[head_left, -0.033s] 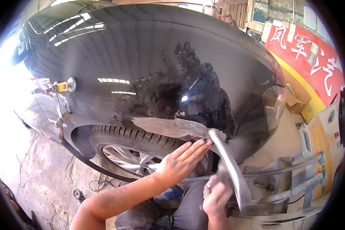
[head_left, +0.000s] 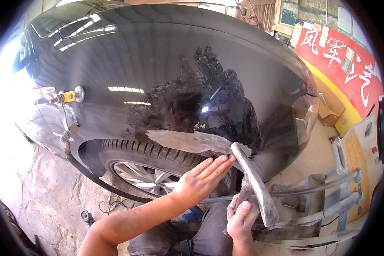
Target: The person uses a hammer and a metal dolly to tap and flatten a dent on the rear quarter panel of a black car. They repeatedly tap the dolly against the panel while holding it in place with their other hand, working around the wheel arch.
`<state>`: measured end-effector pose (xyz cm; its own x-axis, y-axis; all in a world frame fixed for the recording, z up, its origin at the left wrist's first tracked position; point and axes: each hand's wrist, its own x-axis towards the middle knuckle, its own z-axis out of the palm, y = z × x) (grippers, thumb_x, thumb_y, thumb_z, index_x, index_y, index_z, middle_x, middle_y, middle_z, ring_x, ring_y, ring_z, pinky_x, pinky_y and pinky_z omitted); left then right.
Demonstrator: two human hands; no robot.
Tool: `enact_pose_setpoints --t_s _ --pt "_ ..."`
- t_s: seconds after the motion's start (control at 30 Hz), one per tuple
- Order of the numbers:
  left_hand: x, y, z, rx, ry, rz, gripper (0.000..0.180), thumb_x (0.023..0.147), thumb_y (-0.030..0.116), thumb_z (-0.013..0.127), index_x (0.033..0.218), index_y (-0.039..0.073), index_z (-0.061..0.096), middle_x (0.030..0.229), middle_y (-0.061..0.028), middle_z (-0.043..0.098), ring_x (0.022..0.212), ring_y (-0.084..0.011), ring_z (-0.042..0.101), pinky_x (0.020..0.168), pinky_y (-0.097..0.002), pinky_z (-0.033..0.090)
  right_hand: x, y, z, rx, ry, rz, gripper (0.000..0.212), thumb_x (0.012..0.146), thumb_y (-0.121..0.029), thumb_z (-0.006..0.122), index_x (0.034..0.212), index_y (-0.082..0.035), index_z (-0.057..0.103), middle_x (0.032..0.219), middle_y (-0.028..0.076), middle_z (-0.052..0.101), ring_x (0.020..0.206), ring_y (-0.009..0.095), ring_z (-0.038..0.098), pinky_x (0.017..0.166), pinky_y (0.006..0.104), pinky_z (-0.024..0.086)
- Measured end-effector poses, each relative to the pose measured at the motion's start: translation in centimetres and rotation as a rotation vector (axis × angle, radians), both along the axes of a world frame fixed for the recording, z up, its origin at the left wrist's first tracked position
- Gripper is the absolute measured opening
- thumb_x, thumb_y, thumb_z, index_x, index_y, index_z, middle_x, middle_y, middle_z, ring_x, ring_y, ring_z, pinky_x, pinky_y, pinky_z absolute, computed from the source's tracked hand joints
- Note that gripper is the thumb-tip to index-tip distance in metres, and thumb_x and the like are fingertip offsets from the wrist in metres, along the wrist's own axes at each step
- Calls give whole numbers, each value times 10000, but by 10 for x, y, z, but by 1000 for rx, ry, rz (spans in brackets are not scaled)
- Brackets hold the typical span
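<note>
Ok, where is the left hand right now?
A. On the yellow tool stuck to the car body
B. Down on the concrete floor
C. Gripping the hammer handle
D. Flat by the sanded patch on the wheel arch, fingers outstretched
D: the left hand lies open with fingertips at the bare sanded patch above the tyre, while the right hand holds the hammer.

Cracked concrete floor (head_left: 51, 200) under my knees.
The car's tyre (head_left: 158, 155) stands on it; a thin cable (head_left: 109, 207) and a small round part (head_left: 86, 216) lie beside.
</note>
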<state>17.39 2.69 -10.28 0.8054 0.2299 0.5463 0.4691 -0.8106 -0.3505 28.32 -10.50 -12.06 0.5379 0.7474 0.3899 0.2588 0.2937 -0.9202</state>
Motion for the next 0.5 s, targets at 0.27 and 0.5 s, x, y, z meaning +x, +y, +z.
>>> enact_pose_setpoints --t_s 0.27,0.5 --pt "0 1 1 -50 1 -28 668 829 240 488 1465 54 408 1586 -29 280 1457 -150 258 1188 -341 208 1 1 0 -1 -61 -60 569 1015 -533 302 780 -33 436 585 16 415 391 90 376 353 215 291" --pt "1 1 3 -32 -21 -37 624 825 232 531 1421 59 463 1538 -32 340 1422 -155 306 1165 -350 243 6 -7 -19 70 -155 -109 609 987 -610 332 867 -24 446 629 24 429 404 75 366 354 208 307"
